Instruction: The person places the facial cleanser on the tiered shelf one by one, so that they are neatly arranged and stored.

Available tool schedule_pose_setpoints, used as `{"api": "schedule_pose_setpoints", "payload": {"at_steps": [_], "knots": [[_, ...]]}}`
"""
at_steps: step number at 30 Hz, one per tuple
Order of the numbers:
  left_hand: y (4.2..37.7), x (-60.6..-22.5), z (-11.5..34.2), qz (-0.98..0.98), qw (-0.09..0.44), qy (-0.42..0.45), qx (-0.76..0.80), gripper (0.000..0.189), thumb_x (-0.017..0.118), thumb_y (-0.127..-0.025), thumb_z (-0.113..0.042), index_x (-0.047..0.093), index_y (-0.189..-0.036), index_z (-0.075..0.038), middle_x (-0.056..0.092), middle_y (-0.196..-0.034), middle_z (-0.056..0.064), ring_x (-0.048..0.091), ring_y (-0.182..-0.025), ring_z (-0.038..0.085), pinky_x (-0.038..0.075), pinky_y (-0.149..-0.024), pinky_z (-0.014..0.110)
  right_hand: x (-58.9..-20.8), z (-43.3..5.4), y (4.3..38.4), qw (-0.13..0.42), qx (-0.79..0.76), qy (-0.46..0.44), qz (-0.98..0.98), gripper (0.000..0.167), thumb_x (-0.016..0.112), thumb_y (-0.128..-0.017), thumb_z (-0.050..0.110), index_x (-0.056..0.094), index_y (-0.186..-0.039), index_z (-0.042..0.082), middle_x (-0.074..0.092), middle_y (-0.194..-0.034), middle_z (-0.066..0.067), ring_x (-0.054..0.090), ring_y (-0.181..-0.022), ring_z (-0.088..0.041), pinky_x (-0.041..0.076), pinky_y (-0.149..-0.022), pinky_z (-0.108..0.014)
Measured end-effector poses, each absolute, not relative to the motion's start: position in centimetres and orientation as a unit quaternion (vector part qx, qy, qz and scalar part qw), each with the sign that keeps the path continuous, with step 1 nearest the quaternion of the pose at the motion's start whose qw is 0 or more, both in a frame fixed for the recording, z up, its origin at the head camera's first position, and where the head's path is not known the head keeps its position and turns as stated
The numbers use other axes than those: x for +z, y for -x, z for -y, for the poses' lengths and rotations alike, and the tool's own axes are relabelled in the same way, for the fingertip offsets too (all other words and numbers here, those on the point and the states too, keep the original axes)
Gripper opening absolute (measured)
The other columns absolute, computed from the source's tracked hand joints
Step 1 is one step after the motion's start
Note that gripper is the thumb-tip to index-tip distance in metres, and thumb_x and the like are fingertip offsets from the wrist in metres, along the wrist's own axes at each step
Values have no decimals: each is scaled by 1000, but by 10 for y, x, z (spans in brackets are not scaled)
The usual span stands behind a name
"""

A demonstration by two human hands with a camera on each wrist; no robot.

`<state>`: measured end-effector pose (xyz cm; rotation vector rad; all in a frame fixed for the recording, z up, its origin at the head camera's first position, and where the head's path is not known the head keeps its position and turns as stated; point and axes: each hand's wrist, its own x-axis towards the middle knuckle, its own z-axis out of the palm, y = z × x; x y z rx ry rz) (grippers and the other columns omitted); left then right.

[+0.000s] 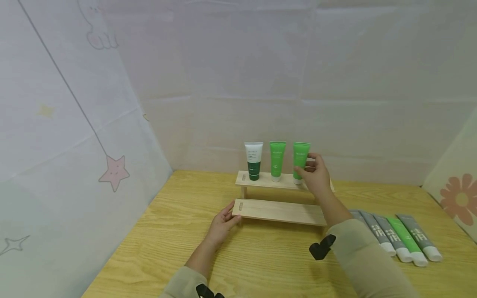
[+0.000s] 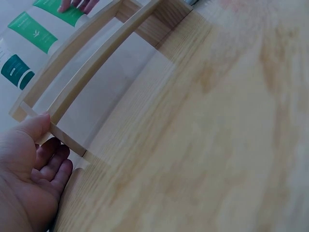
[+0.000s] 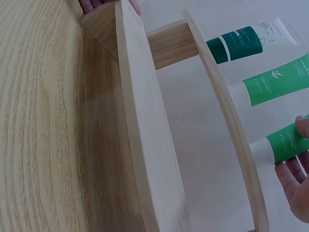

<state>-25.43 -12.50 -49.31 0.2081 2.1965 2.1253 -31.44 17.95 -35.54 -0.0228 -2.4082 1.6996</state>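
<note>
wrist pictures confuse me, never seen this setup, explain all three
There's no machine: the left grip and right grip are a person's bare hands. The wide picture is from a head camera; the tilted ones from wrist cameras. On the wooden table is a wooden stand, its upper shelf bearing a white-and-green tube and a green tube. The right grip holds a second green tube there; the left grip holds the lower shelf by one end. Grey tubes and a third green tube lie at right.

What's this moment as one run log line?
left hand: holds lower shelf, left end | right hand: grips rightmost upright green squeeze tube | upper shelf: three upright tubes | tabletop: grey tubes, one green tube lying
</note>
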Motion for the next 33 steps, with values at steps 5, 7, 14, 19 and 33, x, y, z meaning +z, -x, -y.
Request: {"api": "schedule_pose_setpoints", "payload": {"at_steps": [5, 7, 14, 19, 33], "knots": [[255, -493, 125, -720, 42, -65, 689, 65, 62, -98, -16, 30, -154, -8, 53, -142, 22, 56, -127, 29, 44, -109, 38, -358, -180, 313, 95, 570, 3, 816, 64, 67, -94, 28, 34, -146, 14, 50, -136, -18, 51, -120, -32, 48, -101, -46], [255, -492, 125, -721, 39, -64, 689, 65, 62, -97, -16, 30, -154, -8, 53, -141, 22, 56, -126, 30, 47, -105, 33, -359, -181, 313, 93, 572, 2, 815, 64, 67, -94, 28, 34, -146, 15, 50, -136, -18, 51, -122, -34, 48, -102, -47], [254, -490, 124, -721, 32, -65, 689, 66, 62, -97, -13, 30, -153, -5, 54, -140, 24, 57, -125, 30, 51, -92, 19, -364, -185, 314, 90, 576, -3, 813, 69, 69, -93, 31, 32, -149, 15, 49, -137, -18, 50, -125, -35, 46, -104, -49], [254, -491, 124, -721, 39, -66, 689, 67, 62, -97, -16, 29, -154, -7, 53, -141, 22, 56, -127, 30, 50, -98, 24, -367, -191, 311, 99, 566, 4, 818, 73, 69, -92, 38, 30, -151, 17, 49, -137, -16, 49, -126, -34, 46, -105, -48], [254, -491, 124, -721, 36, -69, 689, 67, 62, -97, -16, 29, -154, -5, 54, -140, 24, 57, -125, 31, 50, -99, 26, -363, -219, 300, 124, 538, -9, 834, 69, 63, -94, 42, 34, -150, 14, 51, -138, -19, 51, -123, -33, 49, -90, -29]]}}
